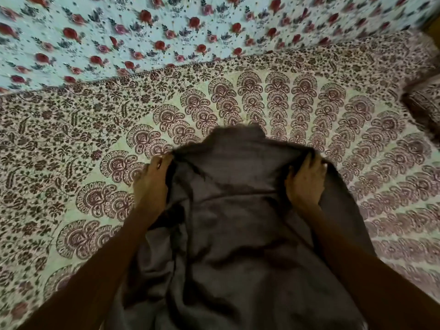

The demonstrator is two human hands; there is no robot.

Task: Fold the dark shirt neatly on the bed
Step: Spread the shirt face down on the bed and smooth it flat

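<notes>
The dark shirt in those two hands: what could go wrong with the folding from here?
The dark shirt is rumpled below the left hand and right hand; laid down like this, creases could get folded in.
Its lower part runs out of view, so it might bunch unevenly on the bedspread.

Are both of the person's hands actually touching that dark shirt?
Touching. The head view shows the left hand and the right hand each gripping an upper corner of the dark shirt, fingers curled into the fabric.

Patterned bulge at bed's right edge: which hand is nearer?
Right. The right hand grips the dark shirt at one shoulder, below-left of the bulge; the left hand grips the opposite shoulder, farther away.
</notes>
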